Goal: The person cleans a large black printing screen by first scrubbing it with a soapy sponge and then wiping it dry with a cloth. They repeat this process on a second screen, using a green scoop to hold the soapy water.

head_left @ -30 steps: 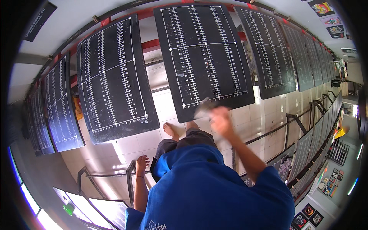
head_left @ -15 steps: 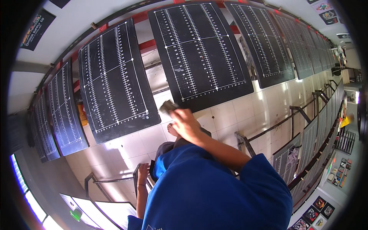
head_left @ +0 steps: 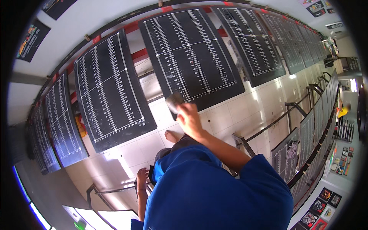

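Observation:
My right hand (head_left: 189, 118) is closed on a small grey-brown block-like object (head_left: 174, 102), blurred by motion. I cannot make out whether it is a sponge, a pad or something else. It is over the near left corner of a large black board (head_left: 205, 71) marked with white scale lines, and contact with the surface is not clear. Down at my left side, my left hand (head_left: 142, 175) hangs beside a dark metal rail post, fingers loosely apart, with nothing visible in it.
More marked boards stand along the red frame, including one at left (head_left: 109, 94) and one at right (head_left: 251, 42). Behind me runs a dark metal rail (head_left: 268, 124) with further boards. My bare foot (head_left: 171, 135) is on the tiled floor (head_left: 230, 115). A person in yellow (head_left: 344, 111) is far right.
My right hand has moved from beside the board's near left corner to over it, carrying the grey-brown object. My left hand has shifted slightly down. The whole view has shifted slightly.

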A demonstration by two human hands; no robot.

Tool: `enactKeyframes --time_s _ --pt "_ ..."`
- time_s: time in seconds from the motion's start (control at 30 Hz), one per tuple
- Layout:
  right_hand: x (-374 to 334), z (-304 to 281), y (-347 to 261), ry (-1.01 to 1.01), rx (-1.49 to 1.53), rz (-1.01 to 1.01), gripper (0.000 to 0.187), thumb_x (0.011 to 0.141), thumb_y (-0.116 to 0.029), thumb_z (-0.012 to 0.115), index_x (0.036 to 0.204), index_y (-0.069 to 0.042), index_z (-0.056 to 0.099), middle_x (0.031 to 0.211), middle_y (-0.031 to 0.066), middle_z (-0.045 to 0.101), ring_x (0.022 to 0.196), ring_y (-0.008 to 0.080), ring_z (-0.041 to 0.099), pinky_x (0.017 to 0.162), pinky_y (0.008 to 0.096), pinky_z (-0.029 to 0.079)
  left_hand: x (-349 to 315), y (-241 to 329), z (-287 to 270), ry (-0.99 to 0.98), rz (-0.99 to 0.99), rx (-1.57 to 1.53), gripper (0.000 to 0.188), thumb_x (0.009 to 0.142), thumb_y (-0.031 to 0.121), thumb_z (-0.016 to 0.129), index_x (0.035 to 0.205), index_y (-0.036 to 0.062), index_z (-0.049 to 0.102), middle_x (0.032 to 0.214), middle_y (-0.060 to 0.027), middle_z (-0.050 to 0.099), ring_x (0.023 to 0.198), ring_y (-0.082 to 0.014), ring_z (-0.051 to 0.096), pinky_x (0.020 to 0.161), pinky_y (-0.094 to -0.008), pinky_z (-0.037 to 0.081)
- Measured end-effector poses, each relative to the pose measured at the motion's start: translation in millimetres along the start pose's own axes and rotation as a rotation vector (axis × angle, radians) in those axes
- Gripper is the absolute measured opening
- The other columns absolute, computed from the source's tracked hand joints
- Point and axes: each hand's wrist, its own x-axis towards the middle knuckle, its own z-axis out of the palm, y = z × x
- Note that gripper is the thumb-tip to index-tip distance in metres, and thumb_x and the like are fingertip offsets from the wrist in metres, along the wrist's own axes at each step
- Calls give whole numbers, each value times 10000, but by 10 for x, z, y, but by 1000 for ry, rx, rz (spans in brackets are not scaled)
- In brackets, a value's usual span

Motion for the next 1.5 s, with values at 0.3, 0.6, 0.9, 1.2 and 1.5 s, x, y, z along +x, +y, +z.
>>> enactKeyframes --time_s 0.3,0.6,0.9,1.2,1.5 --pt "20 -475 985 70 -444 167 526 755 -123 719 1273 -83 631 1138 92 593 984 326 568 842 448 499 -64 -763 -186 -35 188 439 372 982 342 572 1211 55 633 1019 -83 713 784 -160 658 659 -320 515" --pt "1677 -838 2575 383 -721 491 426 885 -193 628 1280 -35 626 1188 199 585 1101 399 545 980 498 455 -560 -447 408 32 -104 212 367 981 336 571 1206 52 629 1037 -94 713 801 -180 670 661 -331 524" --pt "4232 745 1712 174 -282 93 192 898 -199 652 1051 -84 661 1078 161 604 890 406 638 702 525 562 -809 -44 805 11 26 343 361 980 330 570 1201 49 626 1054 -105 713 817 -200 681 664 -343 532" --pt "1676 -124 1066 -537 267 -204 226 753 -104 735 972 -68 699 848 78 668 731 273 647 660 441 526 -1017 56 1036 276 -415 -194 445 973 451 559 1230 89 593 1103 -106 694 919 -232 681 715 -383 528" --pt "4806 281 3113 435 -369 618 320 880 -198 645 1133 -3 651 1137 212 607 1012 383 590 930 498 472 -817 13 810 234 -288 24 389 965 427 580 1131 78 628 1061 -136 695 859 -276 673 697 -429 523"
